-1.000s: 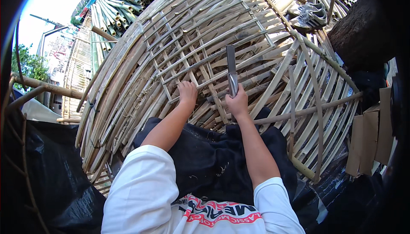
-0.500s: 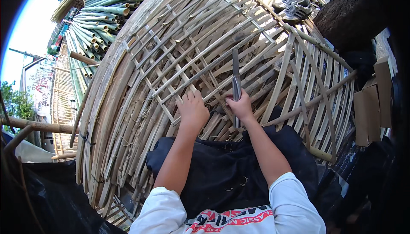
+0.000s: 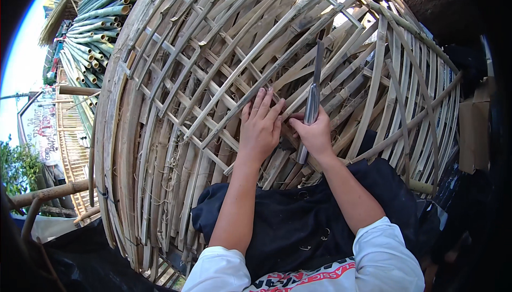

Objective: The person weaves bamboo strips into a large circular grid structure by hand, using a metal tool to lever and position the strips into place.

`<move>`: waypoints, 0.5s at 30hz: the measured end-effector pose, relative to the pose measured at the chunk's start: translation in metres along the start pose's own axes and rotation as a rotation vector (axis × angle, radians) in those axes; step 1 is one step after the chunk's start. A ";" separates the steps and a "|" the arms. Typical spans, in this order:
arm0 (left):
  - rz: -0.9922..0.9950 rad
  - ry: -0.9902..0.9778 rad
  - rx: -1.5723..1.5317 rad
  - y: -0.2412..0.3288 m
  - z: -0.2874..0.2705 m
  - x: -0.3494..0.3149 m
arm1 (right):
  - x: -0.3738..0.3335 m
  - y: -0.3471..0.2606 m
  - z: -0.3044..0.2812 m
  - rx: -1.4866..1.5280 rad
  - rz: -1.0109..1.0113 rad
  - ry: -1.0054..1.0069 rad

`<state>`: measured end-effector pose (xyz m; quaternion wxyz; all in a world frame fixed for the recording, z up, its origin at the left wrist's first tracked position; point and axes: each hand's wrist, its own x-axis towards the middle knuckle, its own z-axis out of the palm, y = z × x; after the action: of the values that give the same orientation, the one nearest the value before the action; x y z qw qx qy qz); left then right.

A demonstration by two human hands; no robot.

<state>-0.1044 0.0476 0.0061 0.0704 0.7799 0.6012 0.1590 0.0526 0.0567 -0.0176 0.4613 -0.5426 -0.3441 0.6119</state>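
Note:
My left hand (image 3: pixel 261 124) lies with fingers stretched out over a lattice of woven bamboo strips (image 3: pixel 210 102), its fingertips on the strips near the lattice's right edge. Close beside it, my right hand (image 3: pixel 314 132) is closed around a long, narrow metal knife (image 3: pixel 312 102) with a shiny, rounded middle part. The knife's dark upper end points away from me, and its lower end sticks out below my fist. The right thumb and fingertips are near the end of a bamboo strip; whether they also pinch it I cannot tell.
Split bamboo slats (image 3: pixel 154 158) are piled beneath the lattice. A slatted bamboo panel (image 3: pixel 397 100) with crossing braces stands to the right. Dark cloth (image 3: pixel 298 217) covers my lap. Green bamboo poles (image 3: pixel 98 38) are stacked far left; a cardboard box (image 3: pixel 473 132) is at the right edge.
My left hand has gone from gripping a lattice strip to lying flat, nearer my right hand. The knife now leans more to the right. The whole view has shifted.

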 end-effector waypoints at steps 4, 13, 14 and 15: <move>-0.026 0.048 0.012 0.009 -0.004 0.003 | -0.002 0.008 0.002 0.078 -0.021 0.013; -0.106 0.296 0.016 0.006 -0.039 0.021 | -0.001 0.013 0.013 0.154 -0.024 0.044; -0.139 0.304 0.021 0.001 -0.048 0.031 | -0.002 0.015 0.013 0.169 -0.023 0.048; -0.178 0.353 0.090 -0.006 -0.053 0.050 | -0.002 0.016 0.011 0.185 -0.022 0.054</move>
<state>-0.1162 0.0926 0.0618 -0.0570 0.6861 0.6774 0.2592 0.0389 0.0501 -0.0300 0.5252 -0.5103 -0.2794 0.6210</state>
